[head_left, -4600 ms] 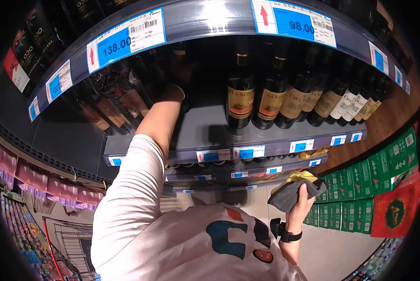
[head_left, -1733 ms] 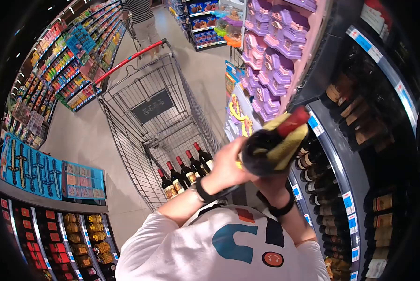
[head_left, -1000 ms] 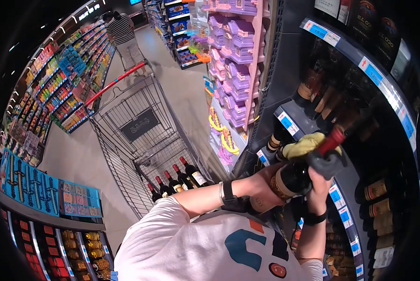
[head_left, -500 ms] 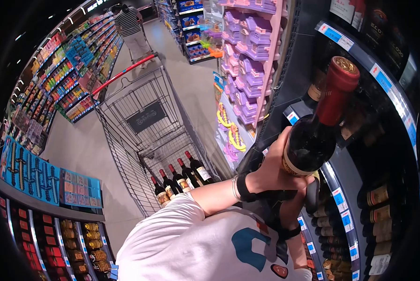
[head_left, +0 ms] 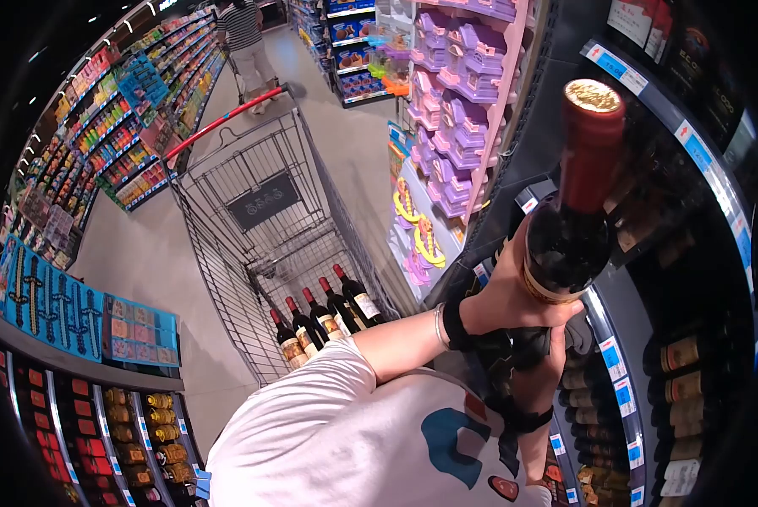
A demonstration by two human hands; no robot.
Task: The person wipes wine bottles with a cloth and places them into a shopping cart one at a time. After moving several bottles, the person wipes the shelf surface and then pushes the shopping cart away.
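Note:
A dark wine bottle (head_left: 569, 245) with a red foil neck and gold-coloured top stands nearly upright at the right, close to the camera. My left hand (head_left: 506, 291) is closed around its body, across the label. Below it, my right hand (head_left: 541, 367) is at the lower part of the bottle with its thumb raised; its other fingers are mostly hidden. Black straps circle both wrists. To the left, a metal shopping cart (head_left: 205, 245) holds several red-capped wine bottles (head_left: 324, 318) standing in a row.
Wine shelves with price labels (head_left: 620, 397) curve along my right. A rack of purple packaged items (head_left: 451, 118) stands ahead. Stocked shelves (head_left: 134, 127) line the far left, and a low shelf of bottles (head_left: 117, 439) is at lower left. A person (head_left: 245, 42) in a striped shirt is farther up the aisle.
The bottle in my hands has moved slightly left and down and stands more upright. My right hand has come up a little. The person in the aisle appears slightly farther right.

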